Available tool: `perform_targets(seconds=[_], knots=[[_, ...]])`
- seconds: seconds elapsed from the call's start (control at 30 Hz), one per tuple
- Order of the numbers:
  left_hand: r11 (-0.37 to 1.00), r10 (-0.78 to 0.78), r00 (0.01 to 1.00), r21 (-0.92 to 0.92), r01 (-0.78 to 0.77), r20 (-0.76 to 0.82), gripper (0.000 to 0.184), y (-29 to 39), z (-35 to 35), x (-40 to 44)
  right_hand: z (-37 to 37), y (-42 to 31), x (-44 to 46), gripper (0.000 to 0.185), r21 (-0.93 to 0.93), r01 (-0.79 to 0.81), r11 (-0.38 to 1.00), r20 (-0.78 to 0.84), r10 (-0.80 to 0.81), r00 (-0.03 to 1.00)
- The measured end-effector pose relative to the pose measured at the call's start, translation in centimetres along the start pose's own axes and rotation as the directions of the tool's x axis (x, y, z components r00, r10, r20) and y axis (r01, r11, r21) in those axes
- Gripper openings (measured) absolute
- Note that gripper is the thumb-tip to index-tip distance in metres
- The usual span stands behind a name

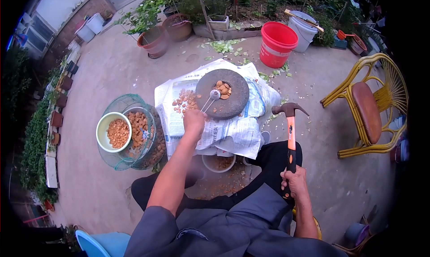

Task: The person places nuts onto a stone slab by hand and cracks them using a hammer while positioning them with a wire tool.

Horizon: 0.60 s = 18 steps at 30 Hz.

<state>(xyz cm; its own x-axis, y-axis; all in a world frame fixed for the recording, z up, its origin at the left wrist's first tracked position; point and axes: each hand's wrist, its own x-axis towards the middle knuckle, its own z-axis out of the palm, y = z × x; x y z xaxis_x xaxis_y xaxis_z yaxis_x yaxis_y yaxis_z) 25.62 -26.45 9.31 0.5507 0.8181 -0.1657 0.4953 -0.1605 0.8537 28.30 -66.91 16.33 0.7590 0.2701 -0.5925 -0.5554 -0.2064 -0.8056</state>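
My left hand [194,122] is closed on the two wire handles of metal tongs [207,106] with a round, ball-like head. That head lies over a round grey stone block [237,102], beside brown nut shells or pits [222,89] in its central hollow; what it grips is too small to tell. My right hand [296,182] is wrapped round the black lower grip of a claw hammer [291,136] with an orange handle. The hammer stands head up, right of the block and apart from it. Newspaper [172,93] lies under the block, with broken shell pieces [186,101] scattered on it.
At left, a pale green bowl [99,140] of light brown kernels rests on a green mesh basket [112,162] with brown shells. Another bowl [207,166] sits below the newspaper. A red bucket [277,55], white bucket [304,36] and yellow cane chair [345,93] stand beyond.
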Motion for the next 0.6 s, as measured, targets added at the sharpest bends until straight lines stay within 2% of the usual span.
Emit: perform_targets(seconds=[0.03,0.13,0.27,0.4,0.5,0.6], knots=[[1.0,-0.002,1.0,-0.027,0.002,0.003,0.018,0.2,-0.3,-0.2,0.0,0.0,0.0,0.009,-0.004,-0.001,1.0,-0.003,0.001,1.0],[0.985,-0.04,0.999,0.168,0.035,0.029,0.021,1.4,-1.1,-0.8,0.1,-0.1,0.2,0.012,-0.009,-0.02,1.0,0.01,0.02,1.0],[0.997,0.036,0.999,0.061,-0.038,0.034,0.026,-0.2,-0.4,-0.9,0.5,-0.8,0.4,0.014,-0.011,-0.064,0.998,0.034,0.064,0.997],[0.991,0.131,0.989,-0.015,-0.131,0.06,0.021,-2.8,0.8,-0.4,1.0,-1.3,0.8,0.014,0.015,-0.119,0.993,0.03,0.118,0.993],[0.976,0.018,0.984,-0.215,0.021,0.18,0.023,-3.4,1.4,-0.5,1.2,-1.4,1.5,0.013,0.014,-0.157,0.988,0.025,0.156,0.987],[0.925,-0.132,0.914,-0.285,0.253,0.383,0.025,1.6,-2.0,-2.5,2.3,-2.5,1.7,0.01,0.032,-0.195,0.98,0.015,0.195,0.981]])
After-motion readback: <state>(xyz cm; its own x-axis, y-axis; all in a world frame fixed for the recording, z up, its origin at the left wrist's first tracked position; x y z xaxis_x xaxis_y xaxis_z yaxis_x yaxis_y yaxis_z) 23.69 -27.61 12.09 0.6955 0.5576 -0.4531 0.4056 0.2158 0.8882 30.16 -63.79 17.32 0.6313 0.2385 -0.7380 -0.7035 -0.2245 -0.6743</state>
